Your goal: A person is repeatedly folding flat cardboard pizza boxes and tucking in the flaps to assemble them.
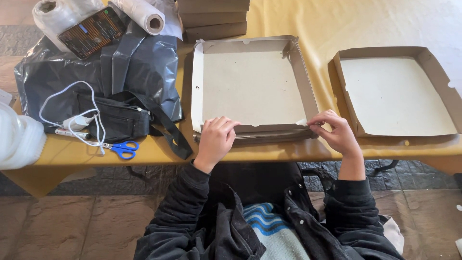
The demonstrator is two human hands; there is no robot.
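Nearest the camera: the person's dark jacket sleeves and lap, seated at the near edge of the yellow-covered table (288,19).

Work in hand: a flat cardboard box tray (252,86), pizza-box type, lying at the table's near edge directly ahead of the person.

Progress, judged from present condition: the far wall and the right wall of the tray stand upright, and the left wall is raised. The near wall is folded up but held in place by both hands, so that edge appears unfinished. The corner tab at the near right looks not yet tucked. A second tray (397,94), right of the first, stands with walls up and appears complete. Flat brown stock (214,19) is stacked beyond the first tray.

Hands: left hand (215,139) curled, fingers pressing down over the near-left part of the front wall. Right hand (337,130) pinches the near-right corner flap between thumb and fingertips.

Condition of tray: grey-beige inside face, brown outside, small notches along the edges; no tears visible.

Left of the tray: a black waist bag (118,120) on grey plastic sheeting, blue-handled scissors (122,149), a white cable (72,118).
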